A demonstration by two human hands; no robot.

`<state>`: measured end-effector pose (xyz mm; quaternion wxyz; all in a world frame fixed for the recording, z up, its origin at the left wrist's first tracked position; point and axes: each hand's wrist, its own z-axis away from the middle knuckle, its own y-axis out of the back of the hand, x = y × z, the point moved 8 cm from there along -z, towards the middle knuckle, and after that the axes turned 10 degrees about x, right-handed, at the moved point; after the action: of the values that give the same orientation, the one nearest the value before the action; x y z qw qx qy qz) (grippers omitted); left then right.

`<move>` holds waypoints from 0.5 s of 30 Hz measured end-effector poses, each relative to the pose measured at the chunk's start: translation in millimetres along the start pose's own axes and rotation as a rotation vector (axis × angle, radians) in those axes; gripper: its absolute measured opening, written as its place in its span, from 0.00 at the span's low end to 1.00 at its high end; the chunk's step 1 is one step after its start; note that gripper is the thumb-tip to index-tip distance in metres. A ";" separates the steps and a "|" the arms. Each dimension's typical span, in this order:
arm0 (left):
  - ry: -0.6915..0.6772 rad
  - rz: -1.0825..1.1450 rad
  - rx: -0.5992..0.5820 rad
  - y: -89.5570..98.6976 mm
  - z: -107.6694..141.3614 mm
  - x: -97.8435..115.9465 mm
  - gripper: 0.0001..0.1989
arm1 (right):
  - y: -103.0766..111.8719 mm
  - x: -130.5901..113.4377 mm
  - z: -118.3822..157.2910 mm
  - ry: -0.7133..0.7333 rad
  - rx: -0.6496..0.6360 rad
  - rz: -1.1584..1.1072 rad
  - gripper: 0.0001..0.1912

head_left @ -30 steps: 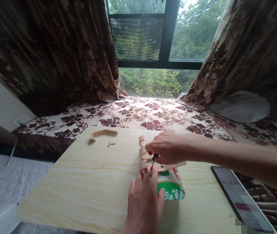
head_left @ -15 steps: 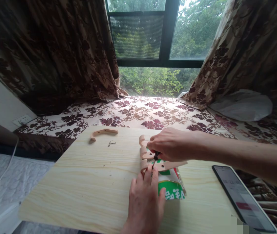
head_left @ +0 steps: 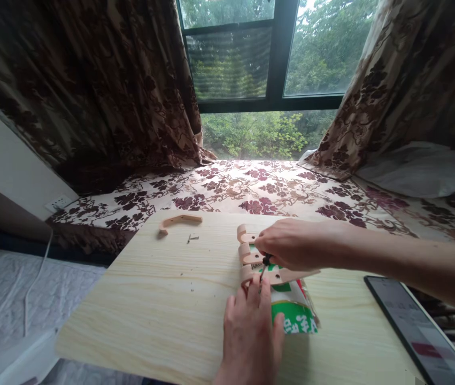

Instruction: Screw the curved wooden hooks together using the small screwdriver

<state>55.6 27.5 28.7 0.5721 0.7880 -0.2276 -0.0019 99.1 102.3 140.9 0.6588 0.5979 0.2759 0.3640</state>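
My right hand (head_left: 287,243) is closed in a fist around a screwdriver (head_left: 266,260); its handle is mostly hidden in the palm and its shaft points down. My left hand (head_left: 249,326) grips the nearest curved wooden hook (head_left: 247,274), its fingertips close around the screwdriver's lower end. The tip itself is hidden by the fingers. Behind it lie a second wooden hook (head_left: 245,252) and a third wooden hook (head_left: 242,233), both with dark holes. Under the hooks is a green and white printed plastic packet (head_left: 295,315).
On the wood-grain table (head_left: 147,315) a loose curved wooden piece (head_left: 181,218) lies at the far left, with a few screws (head_left: 192,238) near it. A phone (head_left: 415,326) rests along the right edge. Behind the table are a patterned cloth ledge (head_left: 259,187) and a window.
The whole view has shifted, so the table and its things appear slightly farther right. Both hands keep nearly the same place on the hook and screwdriver.
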 end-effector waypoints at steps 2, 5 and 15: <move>-0.008 -0.002 0.008 0.9 0.5 0.5 0.27 | -2.9 1.9 -1.3 -0.032 -0.002 0.031 0.06; -0.013 -0.008 0.024 1.6 1.2 -0.3 0.26 | -0.8 3.3 -0.9 -0.049 0.023 0.030 0.06; -0.024 -0.025 0.035 3.9 0.2 1.3 0.26 | 6.0 0.9 -0.9 0.013 0.015 0.009 0.09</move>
<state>55.3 25.9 32.5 0.5552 0.8006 -0.2248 -0.0145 98.0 103.7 146.7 0.6510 0.6015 0.2801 0.3687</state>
